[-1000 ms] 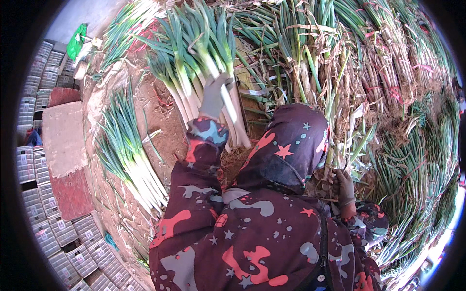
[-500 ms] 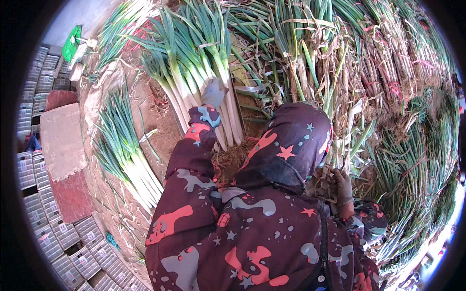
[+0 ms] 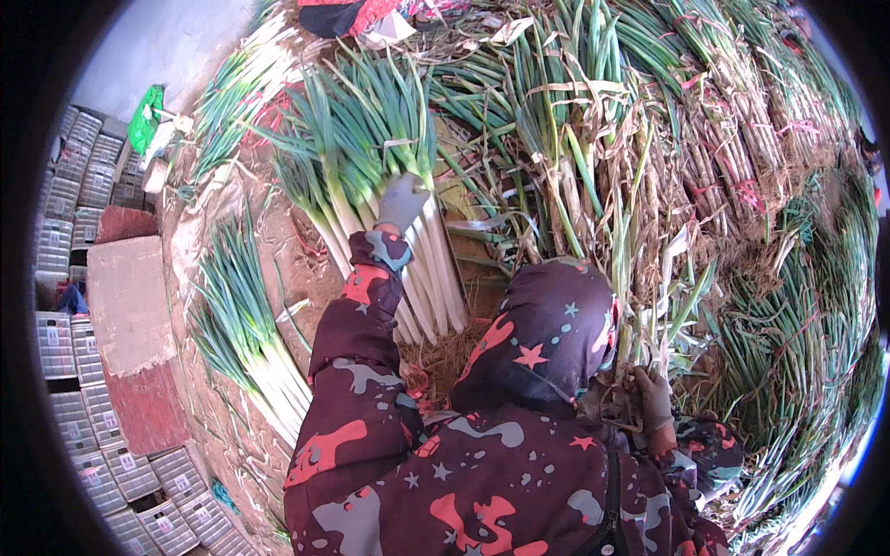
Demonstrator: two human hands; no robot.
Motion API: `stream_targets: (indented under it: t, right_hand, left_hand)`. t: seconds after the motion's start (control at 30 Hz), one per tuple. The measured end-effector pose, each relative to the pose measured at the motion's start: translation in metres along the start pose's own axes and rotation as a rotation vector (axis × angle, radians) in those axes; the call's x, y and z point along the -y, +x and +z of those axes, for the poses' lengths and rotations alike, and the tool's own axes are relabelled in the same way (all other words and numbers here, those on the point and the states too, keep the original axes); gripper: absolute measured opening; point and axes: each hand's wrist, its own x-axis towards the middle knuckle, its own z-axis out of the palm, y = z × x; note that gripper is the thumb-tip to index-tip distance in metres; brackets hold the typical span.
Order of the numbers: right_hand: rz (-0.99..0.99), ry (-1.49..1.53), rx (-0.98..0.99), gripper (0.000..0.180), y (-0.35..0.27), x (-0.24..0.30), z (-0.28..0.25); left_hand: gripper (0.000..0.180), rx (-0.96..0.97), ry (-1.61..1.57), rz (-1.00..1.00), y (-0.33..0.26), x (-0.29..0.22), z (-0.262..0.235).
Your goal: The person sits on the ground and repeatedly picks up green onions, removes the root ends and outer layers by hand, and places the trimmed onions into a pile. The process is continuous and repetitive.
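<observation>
My left hand [image 3: 401, 204], in a pale grey glove, lies over peeled green onions [image 3: 422, 269], where white stalks turn green. Its thumb stands away from the fingers, whose tips are partly hidden. The pile has white ends toward me and green leaves pointing away. My right hand [image 3: 654, 397], also gloved, is at the lower right. Its fingers curl round the lower end of an unpeeled green onion [image 3: 630, 357] among dry brown leaves. Dark sleeves with coral and grey shapes cover both arms, and a rounded part of the same clothing [image 3: 542, 334] rises between them.
A second pile of peeled green onions [image 3: 250, 315] lies at the left. Unpeeled bundles [image 3: 723, 139] with dry leaves and pink ties spread along the right and back. Stacked grey blocks [image 3: 97, 408], a red board [image 3: 148, 398] and a green bag [image 3: 146, 120] stand far left.
The whole view has shifted, so the piles appear lower. My left hand has moved slightly up the stalks toward the leaves. The right hand stays at the same dry stalks.
</observation>
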Motion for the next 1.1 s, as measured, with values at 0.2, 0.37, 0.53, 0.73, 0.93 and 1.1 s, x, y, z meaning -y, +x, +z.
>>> stream_targets:
  t: [0.2,0.37,0.53,0.73,0.93,1.1]
  right_hand:
    - [-0.336,-0.335,-0.038,0.016,0.037,-0.007,-0.009]
    - [-0.227,-0.413,-0.021,0.024,0.037,0.03,0.007]
    - [-0.313,-0.522,-0.026,0.02,0.049,0.018,0.006]
    - [-0.272,-0.709,-0.051,0.03,0.044,0.025,0.016]
    - [-0.322,-0.707,-0.053,0.032,0.061,-0.006,0.001]
    - [-0.359,-0.778,-0.065,0.03,0.047,0.011,0.012]
  left_hand:
    - [0.037,-0.127,0.208,0.116,0.063,0.012,-0.021]
    - [0.031,0.06,0.179,0.013,0.075,0.064,-0.014]
    - [0.02,-0.165,-0.243,0.208,0.031,0.012,-0.079]
    - [0.032,-0.268,-0.208,0.073,-0.001,-0.008,-0.11]
    - [0.074,-0.018,0.038,-0.064,0.023,-0.016,-0.03]
    - [0.05,0.15,0.098,-0.035,0.052,0.053,0.002]
